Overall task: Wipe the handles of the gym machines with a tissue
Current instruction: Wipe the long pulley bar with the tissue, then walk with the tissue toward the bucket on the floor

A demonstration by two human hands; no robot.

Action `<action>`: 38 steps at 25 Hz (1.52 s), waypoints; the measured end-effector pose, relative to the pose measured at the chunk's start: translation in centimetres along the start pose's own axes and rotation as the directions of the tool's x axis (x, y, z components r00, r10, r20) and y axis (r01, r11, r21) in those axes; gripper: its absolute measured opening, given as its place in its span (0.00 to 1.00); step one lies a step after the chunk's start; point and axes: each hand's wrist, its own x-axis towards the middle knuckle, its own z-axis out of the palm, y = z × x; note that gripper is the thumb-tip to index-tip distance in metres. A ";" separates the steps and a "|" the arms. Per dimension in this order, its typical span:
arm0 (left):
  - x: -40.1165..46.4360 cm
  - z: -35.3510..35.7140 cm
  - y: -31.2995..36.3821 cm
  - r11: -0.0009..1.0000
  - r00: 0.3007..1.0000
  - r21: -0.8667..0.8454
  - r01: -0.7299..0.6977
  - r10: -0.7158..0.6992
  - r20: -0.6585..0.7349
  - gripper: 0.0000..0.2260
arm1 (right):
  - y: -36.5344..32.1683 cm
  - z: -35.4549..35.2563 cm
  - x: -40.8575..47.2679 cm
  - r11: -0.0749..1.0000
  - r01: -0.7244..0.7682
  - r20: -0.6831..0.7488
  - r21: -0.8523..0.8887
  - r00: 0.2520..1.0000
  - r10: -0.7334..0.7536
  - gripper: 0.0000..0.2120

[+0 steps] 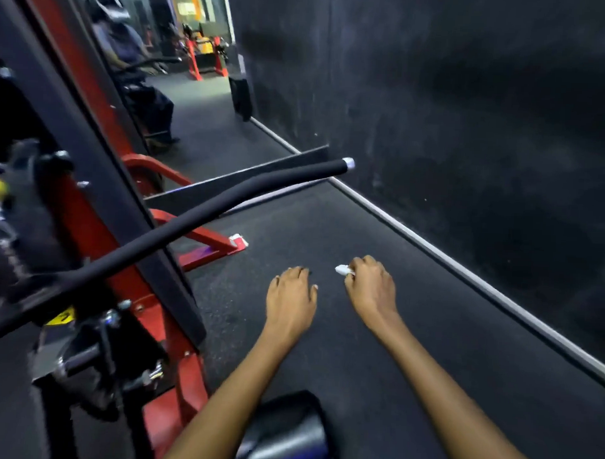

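tissue [342,270]: small, white, crumpled, pinched in curled fingers of right hand [371,286], over the floor | left hand [291,292]: empty, fingers loosely bent | handle [205,215]: long black padded bar, up-left of both hands, untouched | handling: tissue likely light, soft, tearable; wrap it round the padding | writing: yellow sticker [62,317], unreadable

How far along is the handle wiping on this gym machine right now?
Done: nothing here shows which handles have been wiped. In hand: the right hand grips a small white tissue; the left hand is open and holds nothing. Left: the long black padded handle of the red machine frame is untouched now, with both hands away from it.
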 end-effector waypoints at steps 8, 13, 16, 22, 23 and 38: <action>5.2 -14.3 21.9 0.949 0.938 -0.035 -0.313 0.315 0.143 0.16 | 7.9 -25.0 1.6 0.975 -0.196 -0.001 -0.102 0.980 0.197 0.11; 2.4 -24.2 36.9 0.808 0.793 -0.129 -0.574 0.589 0.156 0.19 | 14.5 -43.4 -4.8 0.895 -0.419 -0.174 -0.152 0.903 0.393 0.11; -0.9 -26.1 46.1 0.675 0.673 -0.204 -0.709 0.734 0.090 0.20 | 20.0 -51.8 -10.7 0.815 -0.559 -0.364 -0.150 0.798 0.481 0.10; -11.9 -24.3 67.2 0.386 0.391 -0.332 -0.861 0.919 0.055 0.20 | 32.5 -62.4 -24.6 0.609 -0.779 -0.537 -0.148 0.581 0.612 0.11; -14.6 -24.0 70.7 0.335 0.340 -0.365 -0.868 0.939 0.054 0.20 | 34.4 -64.0 -27.3 0.568 -0.810 -0.560 -0.144 0.540 0.628 0.11; -56.9 -20.5 109.9 -0.464 -0.552 -0.550 -0.695 0.834 -0.007 0.17 | 56.7 -80.9 -67.2 -0.225 -0.938 -0.690 0.264 -0.346 0.636 0.10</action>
